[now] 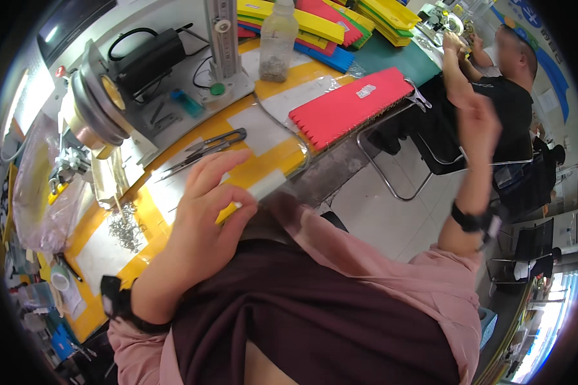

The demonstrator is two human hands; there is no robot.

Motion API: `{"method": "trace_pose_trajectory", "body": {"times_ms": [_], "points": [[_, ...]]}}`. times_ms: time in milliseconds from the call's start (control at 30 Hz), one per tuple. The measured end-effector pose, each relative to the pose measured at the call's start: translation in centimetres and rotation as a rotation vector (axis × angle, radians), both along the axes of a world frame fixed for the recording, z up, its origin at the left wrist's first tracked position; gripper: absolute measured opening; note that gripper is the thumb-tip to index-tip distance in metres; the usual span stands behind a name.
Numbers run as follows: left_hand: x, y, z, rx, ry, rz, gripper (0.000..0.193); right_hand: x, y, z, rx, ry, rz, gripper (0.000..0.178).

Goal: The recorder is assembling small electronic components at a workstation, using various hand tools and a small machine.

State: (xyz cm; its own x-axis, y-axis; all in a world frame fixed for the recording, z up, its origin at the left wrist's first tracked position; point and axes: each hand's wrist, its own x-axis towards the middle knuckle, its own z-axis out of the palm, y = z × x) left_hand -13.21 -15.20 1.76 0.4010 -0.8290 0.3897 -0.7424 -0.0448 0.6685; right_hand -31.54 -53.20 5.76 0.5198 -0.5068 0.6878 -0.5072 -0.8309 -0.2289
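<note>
My left hand [205, 215] is over the near edge of the yellow-taped bench [87, 247]. Its thumb and index finger are pinched together. A bit of yellow shows beside them, and I cannot tell whether it is held. Beyond the fingers lie dark-handled snips [219, 141] and a slim pointed tool like tweezers [186, 165]. A heap of small metal wire pieces [126, 230] sits left of that hand. My right hand [478, 125] is raised far out to the right, away from the bench. Motion smears its fingers.
A red notched board [353, 106] lies along the bench edge, a metal clip [420, 99] at its end. Behind are a cloudy bottle [279, 48], stacked coloured boards [302, 22] and a bench machine [151, 61]. A co-worker [510, 86] sits at right beside a metal-framed chair [430, 151].
</note>
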Motion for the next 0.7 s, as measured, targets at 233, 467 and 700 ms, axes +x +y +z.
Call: {"method": "trace_pose_trajectory", "body": {"times_ms": [233,467,700], "points": [[-0.6,-7.1,-4.4,-0.010,-0.057,-0.065,0.010,1.7,-14.1,-12.0,0.020,-0.033,0.153,0.007],[-0.6,-11.3,-6.7,0.127,-0.282,-0.055,0.012,4.6,-16.6,-14.1,0.235,-0.134,0.277,0.008],[-0.5,-11.2,-6.6,0.168,-0.222,-0.057,0.012,4.6,-16.6,-15.3,0.323,-0.202,0.273,0.010]]}}
